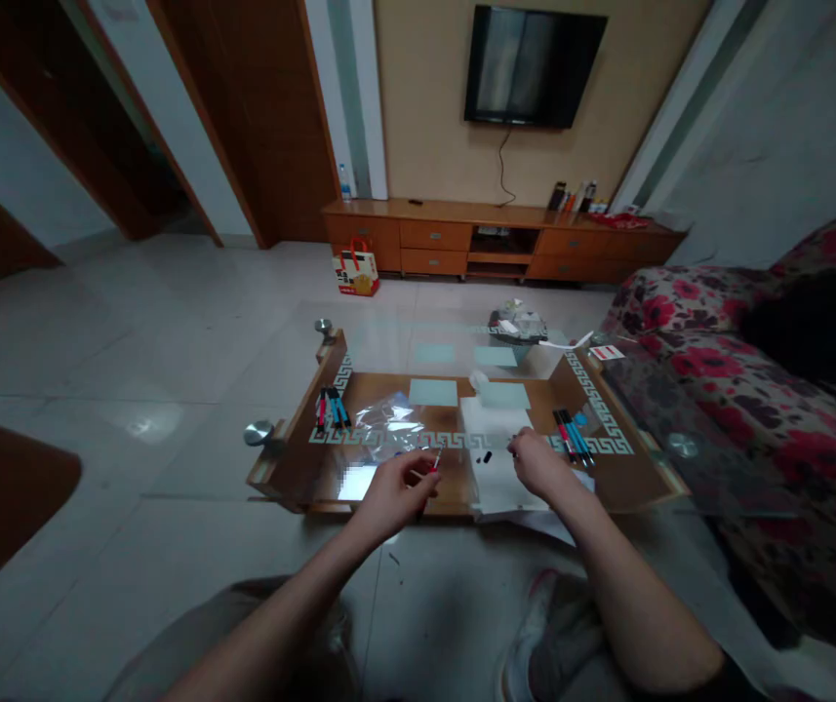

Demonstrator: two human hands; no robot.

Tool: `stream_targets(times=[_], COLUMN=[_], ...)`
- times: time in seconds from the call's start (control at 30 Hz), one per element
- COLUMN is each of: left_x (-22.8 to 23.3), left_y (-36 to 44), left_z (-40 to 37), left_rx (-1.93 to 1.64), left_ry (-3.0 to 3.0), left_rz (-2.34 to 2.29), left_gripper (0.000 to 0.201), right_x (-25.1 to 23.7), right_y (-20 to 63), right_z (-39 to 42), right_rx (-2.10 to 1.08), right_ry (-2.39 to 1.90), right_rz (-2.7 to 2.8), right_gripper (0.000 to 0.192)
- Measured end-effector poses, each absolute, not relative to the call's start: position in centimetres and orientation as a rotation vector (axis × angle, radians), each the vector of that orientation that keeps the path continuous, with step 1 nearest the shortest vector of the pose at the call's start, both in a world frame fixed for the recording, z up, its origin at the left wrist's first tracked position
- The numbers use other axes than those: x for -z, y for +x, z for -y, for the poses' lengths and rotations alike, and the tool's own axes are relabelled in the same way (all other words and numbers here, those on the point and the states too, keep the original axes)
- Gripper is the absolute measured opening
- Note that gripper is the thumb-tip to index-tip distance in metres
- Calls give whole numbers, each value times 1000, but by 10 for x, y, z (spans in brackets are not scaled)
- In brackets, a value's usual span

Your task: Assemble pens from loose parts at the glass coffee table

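Observation:
My left hand (394,490) holds a thin pen part with a red tip (434,462) over the near edge of the glass coffee table (330,444). My right hand (537,462) rests closed on a white sheet of paper (495,429); whether it pinches something small I cannot tell. A small black piece (487,456) lies on the paper between my hands. Several pens (572,435) in red, blue and black lie right of my right hand. Another small group of pens (331,408) lies at the table's left side. A clear plastic bag (384,421) lies ahead of my left hand.
A floral sofa (746,390) runs along the right. On the table's far end sit a bundle of wrappers (518,324) and a red-and-white card (606,352). Tiled floor (132,390) spreads left. A TV cabinet (497,239) and a shopping bag (356,267) stand by the far wall.

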State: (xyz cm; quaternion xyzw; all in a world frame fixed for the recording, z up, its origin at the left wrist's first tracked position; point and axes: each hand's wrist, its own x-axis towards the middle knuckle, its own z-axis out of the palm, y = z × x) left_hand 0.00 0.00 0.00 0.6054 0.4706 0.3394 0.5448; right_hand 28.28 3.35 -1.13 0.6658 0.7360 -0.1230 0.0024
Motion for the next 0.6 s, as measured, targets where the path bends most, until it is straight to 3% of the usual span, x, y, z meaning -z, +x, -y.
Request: stream_targets(times=[0.13,0.37,0.6], left_x=[1,4,4], left_y=[1,0,-4], left_z=[1,0,-1], left_rx=[-802,-792,-795], left_ry=[1441,1424,1413], left_rz=[-1110,-1101,-1103], left_gripper=[29,29,32], right_x=[9,13,9], right_y=[287,317,396], right_z=[-36,-43,-52], right_rx=[344,378,189], right_ry=[2201,2254,2459], right_rz=[-2276,-2240,-2103], right_gripper=[30,44,28])
